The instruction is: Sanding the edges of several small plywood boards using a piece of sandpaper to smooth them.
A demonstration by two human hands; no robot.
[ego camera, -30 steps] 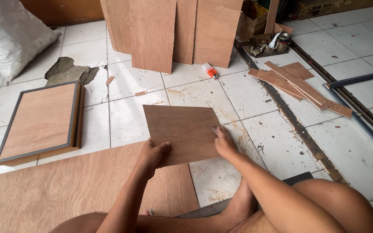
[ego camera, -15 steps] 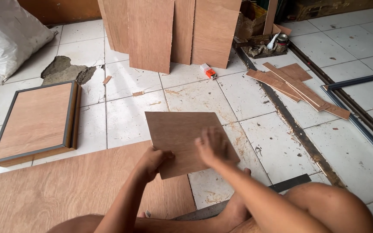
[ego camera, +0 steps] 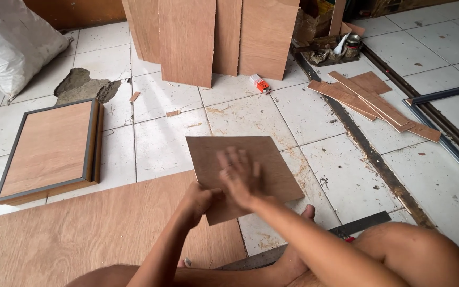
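**Square board held over the tiled floor**

Nearest to me, my left hand (ego camera: 200,199) grips the near left edge of a square brown board (ego camera: 272,165), fingers closed on it. My right hand (ego camera: 240,178) lies flat on the board's top face, fingers spread and blurred; it is open, pressing rather than gripping. The board is tilted, held just above the white tiles in front of my knees.

Under my left arm lies one large plywood sheet (ego camera: 81,234), its far edge running diagonally across the floor. By my right knee a dark metal ruler (ego camera: 359,224) lies flat.

To the left I count one framed wooden panel (ego camera: 49,149) with a grey rim, lying flat on a second frame. Between it and the board there is bare tile, room enough to move.

Further out, on the right, a loose pile of thin wooden strips (ego camera: 370,98) lies beside a dark floor track. One small orange and white box (ego camera: 260,83) sits at the foot of four upright boards (ego camera: 187,40) leaning in a row. A white sack (ego camera: 11,48) fills the far left corner, next to a broken patch of tile (ego camera: 83,85).
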